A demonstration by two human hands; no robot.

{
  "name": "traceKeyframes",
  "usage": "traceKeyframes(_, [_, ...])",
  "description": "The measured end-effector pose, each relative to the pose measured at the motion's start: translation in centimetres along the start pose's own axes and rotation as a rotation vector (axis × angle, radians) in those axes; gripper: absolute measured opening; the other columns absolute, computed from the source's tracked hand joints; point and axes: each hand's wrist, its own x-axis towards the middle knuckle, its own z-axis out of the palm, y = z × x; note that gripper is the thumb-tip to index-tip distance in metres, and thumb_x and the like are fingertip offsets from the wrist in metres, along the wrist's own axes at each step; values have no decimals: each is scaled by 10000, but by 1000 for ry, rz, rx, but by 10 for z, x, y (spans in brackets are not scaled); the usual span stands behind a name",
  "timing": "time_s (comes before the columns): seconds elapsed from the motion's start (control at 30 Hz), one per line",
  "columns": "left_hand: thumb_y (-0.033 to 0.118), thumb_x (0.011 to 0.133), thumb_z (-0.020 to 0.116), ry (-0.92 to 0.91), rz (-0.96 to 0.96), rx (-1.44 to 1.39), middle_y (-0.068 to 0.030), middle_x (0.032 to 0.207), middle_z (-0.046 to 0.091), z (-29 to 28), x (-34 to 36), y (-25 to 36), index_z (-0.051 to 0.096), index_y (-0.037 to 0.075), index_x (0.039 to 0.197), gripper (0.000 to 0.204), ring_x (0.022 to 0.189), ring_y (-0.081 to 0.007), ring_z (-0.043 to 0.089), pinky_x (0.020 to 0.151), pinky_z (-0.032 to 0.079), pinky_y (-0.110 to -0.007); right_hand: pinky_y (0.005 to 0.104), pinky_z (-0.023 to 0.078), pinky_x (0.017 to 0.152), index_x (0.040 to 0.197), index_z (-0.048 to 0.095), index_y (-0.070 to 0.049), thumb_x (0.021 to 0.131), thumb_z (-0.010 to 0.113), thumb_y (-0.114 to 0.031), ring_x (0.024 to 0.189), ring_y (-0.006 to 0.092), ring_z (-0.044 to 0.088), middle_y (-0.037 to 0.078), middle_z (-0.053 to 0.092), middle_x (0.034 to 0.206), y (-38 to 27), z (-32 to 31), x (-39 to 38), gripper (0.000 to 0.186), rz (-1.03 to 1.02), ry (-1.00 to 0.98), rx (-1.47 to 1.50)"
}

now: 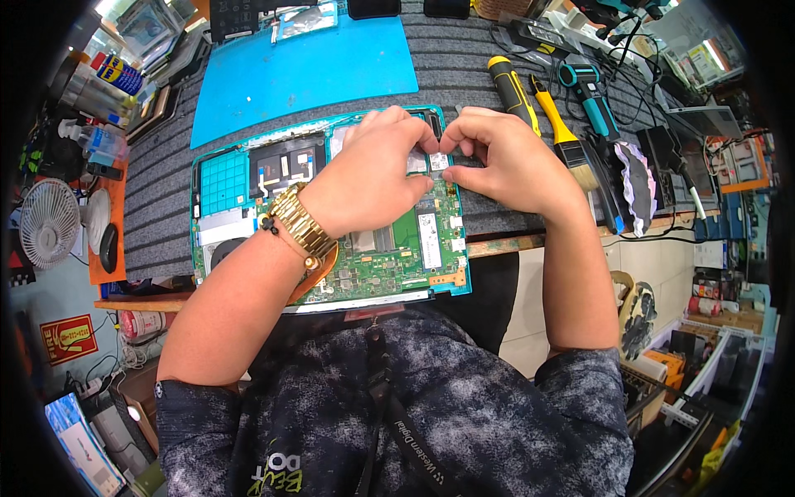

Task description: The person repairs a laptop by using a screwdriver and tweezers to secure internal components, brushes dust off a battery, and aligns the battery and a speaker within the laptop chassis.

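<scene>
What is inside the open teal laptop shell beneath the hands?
A large green circuit board, a black rectangular panel and part of a round dark component show. Whatever lies directly beneath the bare left hand and the gold metal wristwatch is covered.

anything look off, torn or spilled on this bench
One thing: the pale strip, to the right of the yellow-handled brush, looks ragged and crumpled, with uneven edges, as if torn; I can't tell what it is. The laptop lies opened with its circuit board exposed, and I see no spill.

the circuit board is green (the bench mat, striped grey).
</scene>
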Motion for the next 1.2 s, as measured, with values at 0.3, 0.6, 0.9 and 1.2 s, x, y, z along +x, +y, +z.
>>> traceKeyframes(0.3, [138,920,825,-6,-6,-7,-166,1225,662,1,0,-1,716,36,1255,367,1207,-370,630,1063,531,-468,419,548,764,1018,757,-10,803,918,-98,838,285,645,110,647,886,-1,0,1,282,-13,3,-16])
traceKeyframes(0.6, [142,924,818,-14,-12,-3,-165,1227,659,1,0,-1,715,44,1260,365,1222,-374,620,1076,519,-475,427,543,764,1023,752,-10,807,922,-105,837,288,637,112,636,878,2,1,0,291,-3,1,6])
traceKeyframes(0.9, [83,969,775,21,73,-33,-156,1250,678,-4,-11,-1,726,39,1309,346,1197,-377,640,1055,538,-470,424,543,772,1023,751,-9,809,918,-107,843,287,633,107,632,879,0,0,0,289,9,-15,17])
traceKeyframes(1.2, [-20,971,709,64,208,91,-181,1349,695,0,-22,1,777,40,1365,404,1287,-404,656,1109,545,-486,372,534,715,1045,760,-16,853,898,-110,785,205,621,66,632,850,2,-6,-1,255,16,47,135])
